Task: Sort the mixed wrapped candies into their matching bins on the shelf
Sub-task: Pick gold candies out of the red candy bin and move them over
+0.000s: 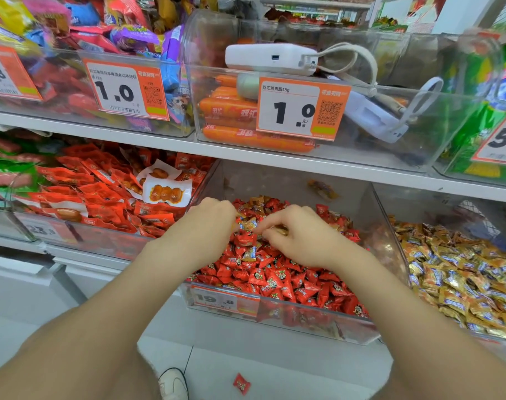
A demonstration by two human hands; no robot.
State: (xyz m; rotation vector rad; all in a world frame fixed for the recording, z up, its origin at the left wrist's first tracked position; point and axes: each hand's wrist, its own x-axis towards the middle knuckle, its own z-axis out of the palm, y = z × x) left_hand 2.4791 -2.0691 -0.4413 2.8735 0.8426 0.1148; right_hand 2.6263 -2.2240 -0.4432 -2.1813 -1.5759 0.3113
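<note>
A clear bin (275, 319) on the lower shelf holds red wrapped candies (277, 280) with several gold wrapped candies (250, 254) mixed in near the back. Both my hands are inside it, over the pile. My left hand (208, 223) has its fingers curled down into the candies; what it holds is hidden. My right hand (296, 236) pinches a gold candy (280, 230) between thumb and fingers. The bin to the right (390, 226) is full of gold wrapped candies (459, 272).
Left of the red candy bin stands a bin of red snack packs (101, 194). The upper shelf carries a sausage bin (231, 116) with a white power bank (270, 59) on top. One red candy (241, 383) lies on the floor beside my shoe (172, 383).
</note>
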